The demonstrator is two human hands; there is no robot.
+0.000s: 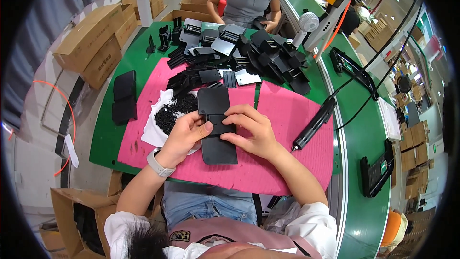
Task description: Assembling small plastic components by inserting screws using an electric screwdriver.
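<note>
A black plastic folding bracket (219,151), two flat panels joined by a narrower middle section, is held upright over the pink mat. My left hand (182,136) grips its left edge at the middle, the thumb pressed on the front. From the other side my right hand (253,132) pinches the same middle section with thumb and fingers. Beside my left hand lies a heap of small black parts (175,112) on a white cloth or bag (152,132). A black electric screwdriver (314,124) with a cable rests on the mat to the right of my right hand.
Many black and silver bracket pieces (223,45) are piled at the back of the green table (108,136). Another black bracket (124,97) lies at the left. A co-worker (247,0) sits opposite. A white fan (308,21) stands back right; cardboard boxes (91,43) are stacked left.
</note>
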